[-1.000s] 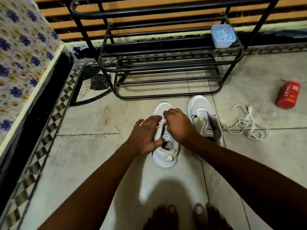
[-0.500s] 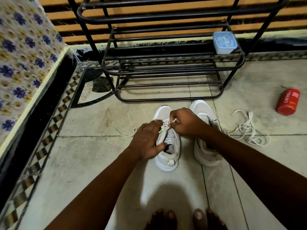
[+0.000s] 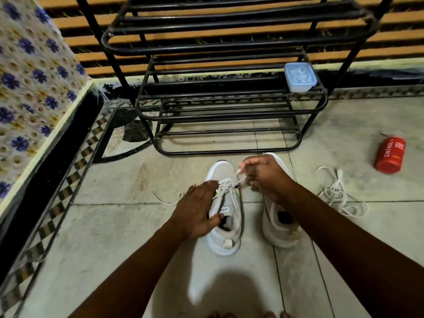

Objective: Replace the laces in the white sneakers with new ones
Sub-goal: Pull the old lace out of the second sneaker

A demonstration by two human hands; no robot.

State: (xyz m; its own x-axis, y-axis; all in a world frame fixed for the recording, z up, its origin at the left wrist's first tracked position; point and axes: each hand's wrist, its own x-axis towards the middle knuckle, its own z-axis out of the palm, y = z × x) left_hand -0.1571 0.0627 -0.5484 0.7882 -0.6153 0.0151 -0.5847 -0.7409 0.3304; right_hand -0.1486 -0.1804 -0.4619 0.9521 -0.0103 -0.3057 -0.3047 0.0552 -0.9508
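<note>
Two white sneakers stand side by side on the tiled floor. My left hand (image 3: 199, 208) holds the left sneaker (image 3: 226, 230) by its side, thumb at the collar. A white lace (image 3: 226, 185) crosses its lowest eyelets, and one end trails on the floor at the left. My right hand (image 3: 266, 174) pinches the other lace end and lifts it up and right, above the toe. The right sneaker (image 3: 278, 228) shows no lace and is partly hidden by my right wrist. A loose pile of white laces (image 3: 339, 193) lies to its right.
A black metal shoe rack (image 3: 224, 106) stands just behind the sneakers, with a pale blue lidded box (image 3: 300, 76) on a shelf. A red can (image 3: 390, 155) lies on the floor at the right. A flowered cloth surface (image 3: 32, 83) borders the left. My toes show at the bottom edge.
My right hand has drawn the lace end away from the eyelets, up and to the right. My left hand stays on the left sneaker. The view has tilted down slightly.
</note>
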